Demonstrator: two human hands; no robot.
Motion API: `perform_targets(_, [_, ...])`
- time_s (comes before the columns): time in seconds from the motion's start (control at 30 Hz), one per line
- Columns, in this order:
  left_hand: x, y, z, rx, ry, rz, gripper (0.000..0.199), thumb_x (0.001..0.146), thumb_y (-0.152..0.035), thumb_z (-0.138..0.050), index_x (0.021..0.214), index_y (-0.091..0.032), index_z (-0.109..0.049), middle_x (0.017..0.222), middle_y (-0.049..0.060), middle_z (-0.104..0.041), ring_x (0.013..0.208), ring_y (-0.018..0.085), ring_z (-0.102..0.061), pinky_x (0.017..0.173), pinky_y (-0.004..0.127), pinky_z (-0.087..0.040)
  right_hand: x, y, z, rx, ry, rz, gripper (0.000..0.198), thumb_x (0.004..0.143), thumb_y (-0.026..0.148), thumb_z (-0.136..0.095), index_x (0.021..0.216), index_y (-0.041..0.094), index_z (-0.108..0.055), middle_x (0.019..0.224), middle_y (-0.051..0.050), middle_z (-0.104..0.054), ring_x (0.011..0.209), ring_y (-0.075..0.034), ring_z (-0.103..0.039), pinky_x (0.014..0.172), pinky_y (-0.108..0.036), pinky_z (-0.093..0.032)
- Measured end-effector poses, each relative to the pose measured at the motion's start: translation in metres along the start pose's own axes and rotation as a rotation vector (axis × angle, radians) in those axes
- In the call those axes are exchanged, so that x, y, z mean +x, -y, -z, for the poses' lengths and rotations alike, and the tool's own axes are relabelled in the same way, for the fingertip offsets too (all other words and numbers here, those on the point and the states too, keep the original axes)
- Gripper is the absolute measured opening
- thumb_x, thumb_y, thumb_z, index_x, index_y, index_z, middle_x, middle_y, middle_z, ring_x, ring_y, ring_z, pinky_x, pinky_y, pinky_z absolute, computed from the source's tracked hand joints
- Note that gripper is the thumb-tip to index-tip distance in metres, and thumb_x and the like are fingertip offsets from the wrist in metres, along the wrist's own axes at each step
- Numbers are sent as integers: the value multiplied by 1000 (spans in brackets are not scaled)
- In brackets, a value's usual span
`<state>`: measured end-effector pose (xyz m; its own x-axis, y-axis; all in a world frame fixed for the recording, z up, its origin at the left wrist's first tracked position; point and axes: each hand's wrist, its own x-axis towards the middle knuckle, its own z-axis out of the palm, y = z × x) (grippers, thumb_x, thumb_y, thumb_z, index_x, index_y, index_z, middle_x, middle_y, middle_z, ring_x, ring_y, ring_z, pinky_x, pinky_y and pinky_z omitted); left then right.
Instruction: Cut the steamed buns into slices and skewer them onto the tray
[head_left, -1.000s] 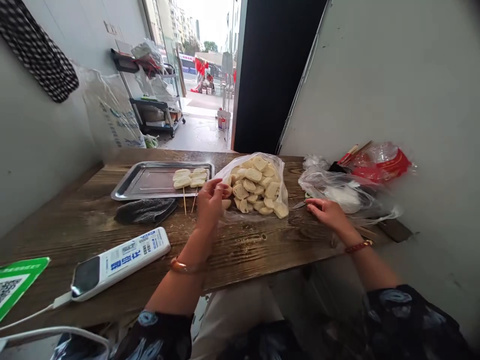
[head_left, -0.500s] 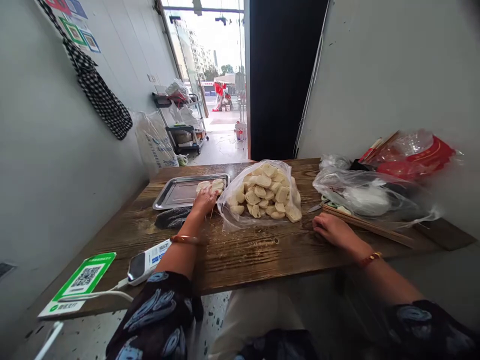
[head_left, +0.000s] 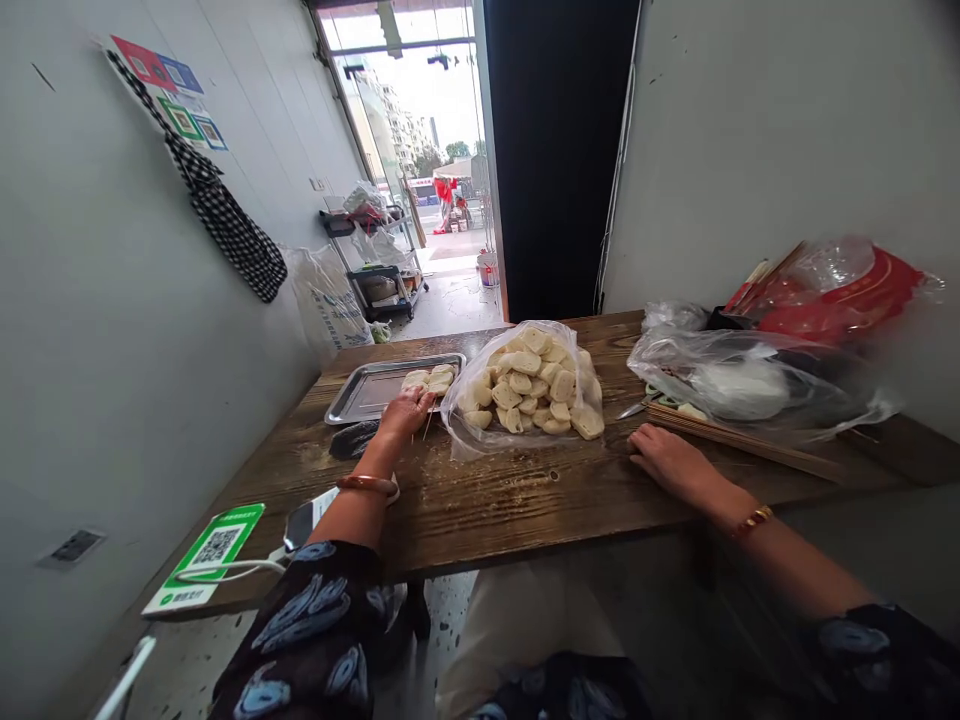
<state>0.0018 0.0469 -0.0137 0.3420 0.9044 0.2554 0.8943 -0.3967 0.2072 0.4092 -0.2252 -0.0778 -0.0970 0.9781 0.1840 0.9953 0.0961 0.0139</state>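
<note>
My left hand (head_left: 403, 412) reaches to the near edge of a steel tray (head_left: 367, 398) and touches the skewered pale dough pieces (head_left: 429, 379) lying on it; whether the fingers grip one is hidden. A clear plastic bag (head_left: 525, 392) full of the same pale pieces sits just right of that hand. My right hand (head_left: 664, 455) rests flat on the wooden table (head_left: 495, 500), fingers spread, holding nothing. A bundle of bamboo skewers (head_left: 742, 440) lies just beyond it.
A dark cloth (head_left: 352, 438) lies in front of the tray. A white device (head_left: 307, 518) with a cable and a green QR sign (head_left: 206, 555) sit at the near left. Crumpled plastic bags (head_left: 757, 385) and a red pack (head_left: 840, 300) fill the right. Walls flank both sides.
My left hand moved from the mouth of the bag over to the tray with a skewer of pieces. The view pulled back and up. My right hand stayed on the table.
</note>
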Motion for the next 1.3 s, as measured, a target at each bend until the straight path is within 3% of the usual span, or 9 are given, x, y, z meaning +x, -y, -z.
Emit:
perform_targets(0.17, [-6, -44, 5, -90, -126, -69, 40, 98, -32, -41, 119, -14, -70, 119, 15, -71, 113, 26, -65, 99, 37, -49, 4, -6, -1, 14, 6, 41, 16, 93, 12, -58, 80, 19, -63, 85, -5, -65, 79, -18, -61, 71, -28, -41])
perform_targets(0.33, [-20, -100, -12, -283, -201, -234, 31, 95, -30, -47, 103, -18, -75, 102, 10, -72, 97, 24, -66, 91, 36, -51, 7, 0, -8, -47, 2, 30, 19, 96, 8, -50, 85, 18, -63, 90, -10, -66, 83, -23, -60, 72, -32, -42])
perform_targets(0.43, [-22, -124, -23, -337, -196, -239, 27, 94, -27, -50, 99, -19, -75, 101, 10, -72, 97, 24, -66, 91, 37, -51, 3, 3, -10, -65, 6, 16, 20, 97, 10, -47, 87, 18, -62, 93, -12, -66, 84, -25, -60, 73, -34, -43])
perform_targets(0.67, [2, -162, -25, -236, -225, -205, 36, 95, -21, -48, 123, -14, -69, 119, 15, -68, 113, 28, -61, 103, 40, -46, -7, 0, 1, 3, 16, 32, 9, 96, 13, -56, 93, 19, -62, 99, -9, -67, 90, -23, -63, 78, -32, -46])
perform_targets(0.8, [20, -176, -23, -148, -149, -180, 42, 94, -22, -49, 132, -11, -64, 127, 18, -64, 117, 31, -59, 105, 43, -44, -4, -1, 9, 43, 35, 68, 15, 94, 12, -59, 82, 21, -60, 90, -3, -67, 81, -16, -64, 72, -25, -46])
perform_targets(0.93, [32, -178, -26, -147, -118, -178, 39, 91, -28, -57, 126, -12, -66, 125, 19, -62, 118, 33, -58, 105, 44, -43, -1, 3, 6, 4, 33, 54, 20, 96, 10, -53, 80, 20, -60, 86, -4, -67, 77, -18, -64, 69, -28, -45])
perform_targets(1.17, [28, -171, -33, -270, -163, -219, 19, 79, -17, -63, 98, -19, -63, 107, 12, -65, 106, 30, -58, 96, 42, -45, -7, 10, -9, -86, -16, 16, 22, 96, 6, -47, 85, 21, -59, 89, -9, -67, 81, -24, -63, 72, -35, -44])
perform_targets(1.3, [22, -171, -30, -431, -155, -196, 30, 76, -16, -65, 106, -18, -63, 101, 8, -67, 98, 25, -60, 91, 38, -47, -14, 11, -13, -103, -59, 1, 20, 96, 7, -48, 88, 20, -61, 88, -10, -68, 80, -26, -63, 74, -37, -46])
